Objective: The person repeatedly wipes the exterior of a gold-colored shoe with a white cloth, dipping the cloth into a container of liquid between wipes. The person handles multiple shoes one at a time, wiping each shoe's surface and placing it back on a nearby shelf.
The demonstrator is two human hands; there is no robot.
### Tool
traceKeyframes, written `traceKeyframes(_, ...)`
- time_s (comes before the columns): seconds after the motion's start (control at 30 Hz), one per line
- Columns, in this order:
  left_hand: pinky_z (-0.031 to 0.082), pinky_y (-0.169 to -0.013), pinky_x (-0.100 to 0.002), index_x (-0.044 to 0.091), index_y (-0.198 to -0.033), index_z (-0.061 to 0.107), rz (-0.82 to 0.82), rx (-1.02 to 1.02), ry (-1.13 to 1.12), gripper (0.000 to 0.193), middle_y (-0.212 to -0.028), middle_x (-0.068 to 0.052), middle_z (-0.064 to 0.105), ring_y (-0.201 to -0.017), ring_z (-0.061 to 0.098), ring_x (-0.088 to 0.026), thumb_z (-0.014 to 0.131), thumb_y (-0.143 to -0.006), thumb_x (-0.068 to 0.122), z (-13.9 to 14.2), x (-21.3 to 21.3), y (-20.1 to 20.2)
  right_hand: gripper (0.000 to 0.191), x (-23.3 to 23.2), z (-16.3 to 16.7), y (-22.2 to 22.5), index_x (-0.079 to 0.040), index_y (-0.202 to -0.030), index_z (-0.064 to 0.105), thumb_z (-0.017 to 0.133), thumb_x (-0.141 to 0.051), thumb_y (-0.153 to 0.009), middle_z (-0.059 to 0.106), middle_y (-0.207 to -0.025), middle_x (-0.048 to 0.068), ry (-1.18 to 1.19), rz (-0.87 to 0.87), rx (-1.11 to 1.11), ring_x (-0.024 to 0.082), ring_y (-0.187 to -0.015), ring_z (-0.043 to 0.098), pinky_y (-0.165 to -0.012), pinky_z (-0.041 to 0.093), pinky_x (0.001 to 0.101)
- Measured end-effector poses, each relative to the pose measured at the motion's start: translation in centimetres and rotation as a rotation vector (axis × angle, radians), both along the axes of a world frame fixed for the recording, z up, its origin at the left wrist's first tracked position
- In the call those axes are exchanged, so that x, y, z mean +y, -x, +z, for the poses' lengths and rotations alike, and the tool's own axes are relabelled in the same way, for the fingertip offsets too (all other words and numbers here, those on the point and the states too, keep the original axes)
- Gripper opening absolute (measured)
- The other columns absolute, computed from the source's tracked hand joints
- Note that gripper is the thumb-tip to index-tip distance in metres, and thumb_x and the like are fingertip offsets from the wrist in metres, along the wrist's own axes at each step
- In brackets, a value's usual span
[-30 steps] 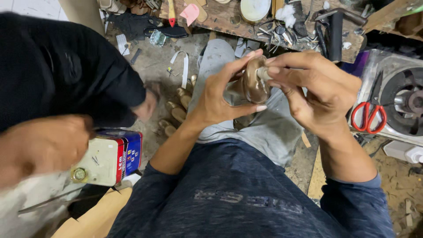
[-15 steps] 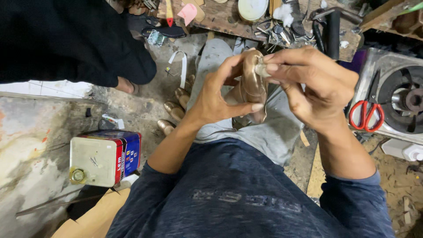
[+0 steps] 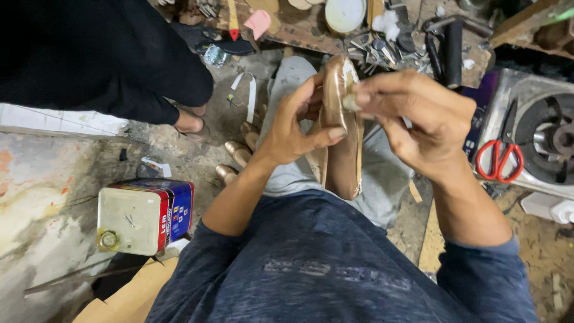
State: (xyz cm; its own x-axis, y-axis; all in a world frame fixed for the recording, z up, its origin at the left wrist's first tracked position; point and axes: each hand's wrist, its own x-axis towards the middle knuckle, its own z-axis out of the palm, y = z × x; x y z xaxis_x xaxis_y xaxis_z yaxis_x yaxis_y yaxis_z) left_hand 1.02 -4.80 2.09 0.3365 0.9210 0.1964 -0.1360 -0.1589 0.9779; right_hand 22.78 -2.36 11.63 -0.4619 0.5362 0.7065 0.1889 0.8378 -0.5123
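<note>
Since half a second ago, both hands have lifted the shoe a little higher and turned it so that more of its length hangs down toward the lap; the dark-clothed person at the upper left has stayed about where they were. Seen from the head camera, the left hand point(image 3: 293, 128) is curled around the tan shoe point(image 3: 339, 137), thumb pressed across its front face and fingers wrapped behind its left edge, closed firmly rather than spread. Facing it, the right hand point(image 3: 427, 122) has its fingertips point(image 3: 359, 98) bunched together, pinching at the shoe's upper end near a pale patch; whether a small tool sits in that pinch cannot be told. Held upright between the hands, the shoe hangs over the grey trousers point(image 3: 382, 173), its lower end just above the lap. On the floor to the left stands a rectangular tin can point(image 3: 143, 215) with a round cap. Several small gold shoe pieces point(image 3: 236, 155) lie near the left forearm. Red-handled scissors point(image 3: 499, 158) rest on a metal machine point(image 3: 538, 134) at the right, well apart from the hands. The other person's foot point(image 3: 191, 125) rests on the floor beyond.
</note>
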Motion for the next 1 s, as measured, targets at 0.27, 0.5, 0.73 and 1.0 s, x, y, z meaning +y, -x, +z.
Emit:
traceKeyframes(0.27,0.051,-0.081,-0.018,-0.002,-0.154,0.043,-0.001,-0.204,0.197,0.07,-0.12,-0.004,0.063,-0.098,0.058,-0.006,0.077,-0.1,0.025,-2.5,0.4,0.7,0.016,-1.0,-2.0,0.3,0.007,-0.103,0.071,0.075,0.015,-0.09,0.072,-0.109,0.019,0.078,0.074,0.007,0.025,-0.096,0.074,-0.079,0.061,0.0291)
traceKeyframes(0.5,0.048,-0.085,-0.02,-0.002,-0.151,0.047,0.023,-0.216,0.164,0.07,-0.123,-0.004,0.063,-0.101,0.058,-0.007,0.073,-0.099,0.036,-4.4,1.6,0.9,0.014,-0.2,-1.9,0.6,0.007,-0.094,0.07,0.06,0.01,-0.084,0.07,-0.101,0.021,0.065,0.103,0.082,0.029,-0.093,0.073,-0.081,0.061,0.0358)
traceKeyframes(0.73,0.055,-0.103,-0.03,-0.006,-0.146,0.049,-0.057,-0.457,0.285,0.071,-0.128,-0.01,0.066,-0.114,0.066,-0.016,0.072,-0.098,0.04,-5.2,2.3,1.3,0.006,0.8,-2.9,0.1,0.004,-0.102,0.072,0.072,0.007,-0.096,0.074,-0.113,0.015,0.191,0.058,-0.026,0.023,-0.101,0.075,-0.084,0.062,0.0299)
traceKeyframes(1.0,0.056,-0.104,-0.034,-0.007,-0.141,0.052,-0.063,-0.541,0.312,0.065,-0.13,-0.014,0.066,-0.116,0.067,-0.021,0.067,-0.1,0.042,-4.4,2.7,1.5,0.016,0.9,-3.9,0.7,0.005,-0.105,0.071,0.067,0.016,-0.094,0.072,-0.115,0.016,0.228,0.083,0.036,0.024,-0.107,0.075,-0.088,0.067,0.029)
